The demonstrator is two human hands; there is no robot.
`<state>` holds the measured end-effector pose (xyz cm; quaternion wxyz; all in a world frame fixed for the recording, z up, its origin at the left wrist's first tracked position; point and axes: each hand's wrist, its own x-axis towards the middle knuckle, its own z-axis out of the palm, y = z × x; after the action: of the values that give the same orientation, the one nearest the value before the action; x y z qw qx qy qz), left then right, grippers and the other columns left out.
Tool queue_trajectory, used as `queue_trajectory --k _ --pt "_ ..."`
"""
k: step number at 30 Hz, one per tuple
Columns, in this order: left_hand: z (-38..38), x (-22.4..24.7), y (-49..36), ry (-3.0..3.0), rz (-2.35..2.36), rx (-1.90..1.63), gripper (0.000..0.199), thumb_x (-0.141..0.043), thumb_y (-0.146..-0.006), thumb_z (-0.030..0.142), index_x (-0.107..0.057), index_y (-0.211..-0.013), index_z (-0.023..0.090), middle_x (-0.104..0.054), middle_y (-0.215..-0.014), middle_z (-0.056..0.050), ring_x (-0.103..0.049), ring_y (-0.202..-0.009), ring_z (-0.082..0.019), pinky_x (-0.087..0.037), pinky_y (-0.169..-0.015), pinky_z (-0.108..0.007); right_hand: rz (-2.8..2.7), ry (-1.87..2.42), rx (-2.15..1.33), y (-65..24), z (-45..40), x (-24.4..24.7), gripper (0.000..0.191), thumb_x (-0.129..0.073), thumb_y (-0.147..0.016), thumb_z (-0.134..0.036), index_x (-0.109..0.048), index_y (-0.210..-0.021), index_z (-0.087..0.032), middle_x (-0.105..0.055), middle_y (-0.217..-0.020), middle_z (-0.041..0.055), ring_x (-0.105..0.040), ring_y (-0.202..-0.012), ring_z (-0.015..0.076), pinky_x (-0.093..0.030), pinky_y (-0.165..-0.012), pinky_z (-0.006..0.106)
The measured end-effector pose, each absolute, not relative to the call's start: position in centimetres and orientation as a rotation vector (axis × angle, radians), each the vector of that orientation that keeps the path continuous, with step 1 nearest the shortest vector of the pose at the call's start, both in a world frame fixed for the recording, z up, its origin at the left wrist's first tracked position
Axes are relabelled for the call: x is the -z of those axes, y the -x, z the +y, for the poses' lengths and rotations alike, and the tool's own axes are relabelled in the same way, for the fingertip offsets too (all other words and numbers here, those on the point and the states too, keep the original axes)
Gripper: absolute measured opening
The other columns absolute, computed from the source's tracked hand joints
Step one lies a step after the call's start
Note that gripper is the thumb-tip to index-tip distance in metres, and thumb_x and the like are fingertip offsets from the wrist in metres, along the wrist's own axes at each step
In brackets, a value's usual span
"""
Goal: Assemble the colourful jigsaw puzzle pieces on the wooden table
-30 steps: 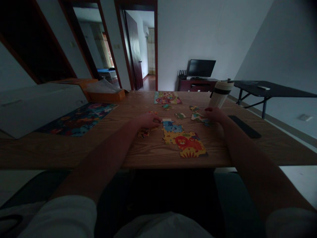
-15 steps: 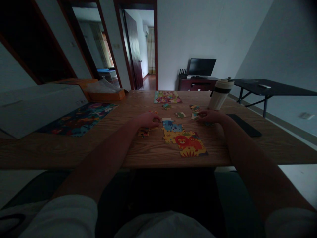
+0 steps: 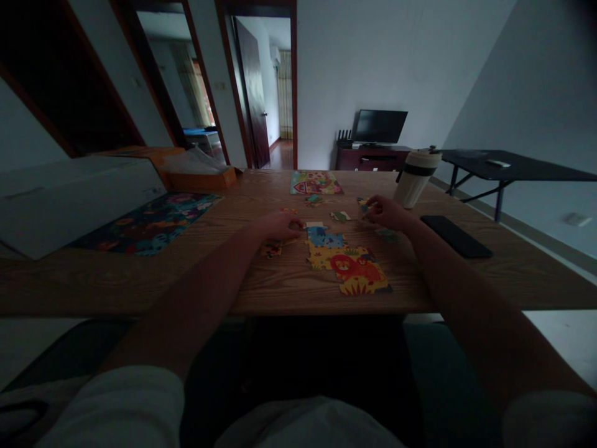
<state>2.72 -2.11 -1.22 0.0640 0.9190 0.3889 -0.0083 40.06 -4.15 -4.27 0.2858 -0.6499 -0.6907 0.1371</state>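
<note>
From where I stand, the joined jigsaw section (image 3: 347,261) lies flat on the wooden table (image 3: 275,289), its lions and blue animals facing up, between the person's two hands. The left hand (image 3: 281,226) rests just beside its upper left edge, fingers curled in towards the thumb with little gap between; I can't tell whether they have hold of anything. A dark-patterned piece (image 3: 272,251) lies just below that hand. The right hand (image 3: 388,213) has thumb and fingers drawn near each other over the far loose pieces. Something pale blurs at the tips — a piece, perhaps, but I can't be sure it is gripped. A green piece (image 3: 340,216) lies between the hands, a bluish one (image 3: 386,234) under the right wrist, both apart from the section.

The pieces look like thin card: light, stiff, probably a little slick on the printed face. I'd pinch one by opposite edges, keeping clear of the knobs, which could bend or fray. The joined part would likely buckle if lifted — better slid flat, palm spread.
</note>
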Motion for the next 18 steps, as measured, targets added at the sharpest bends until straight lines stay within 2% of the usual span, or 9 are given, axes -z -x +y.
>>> queue_trajectory --k 3,9,18 --pt "-2.1 1.2 -2.8 -2.778 1.152 0.036 0.043 -0.056 -0.093 0.044 -0.069 -0.130 0.026 -0.071 -0.130 -0.006 -0.064 -0.114 -0.022 -0.047 -0.097 -0.029 -1.771 1.612 -0.497 -38.0 -4.9 3.5 0.034 -0.072 -0.085 -0.024 -0.061 -0.117 -0.020 -0.068 -0.084 0.0027 -0.067 -0.075 0.0183 -0.056 -0.071 0.030" --pt "-2.2 1.0 -2.9 -2.778 1.150 0.036 0.044 -0.056 -0.093 0.041 -0.068 -0.132 0.024 -0.069 -0.132 -0.007 -0.064 -0.115 -0.021 -0.046 -0.100 -0.029 -1.713 1.487 -0.811 -33.4 -6.8 2.0 0.036 -0.065 -0.091 -0.026 -0.055 -0.125 -0.024 -0.073 -0.105 0.0080 -0.070 -0.093 0.0217 -0.058 -0.072 0.031" --pt "-2.0 1.2 -2.8 -2.773 1.133 0.033 0.044 -0.056 -0.094 0.043 -0.069 -0.132 0.025 -0.069 -0.133 -0.006 -0.063 -0.116 -0.022 -0.046 -0.100 -0.030 -1.669 1.444 -0.910 -32.5 -6.8 2.9 0.029 -0.065 -0.093 -0.028 -0.057 -0.121 -0.021 -0.074 -0.104 0.0075 -0.071 -0.091 0.0199 -0.058 -0.073 0.030"
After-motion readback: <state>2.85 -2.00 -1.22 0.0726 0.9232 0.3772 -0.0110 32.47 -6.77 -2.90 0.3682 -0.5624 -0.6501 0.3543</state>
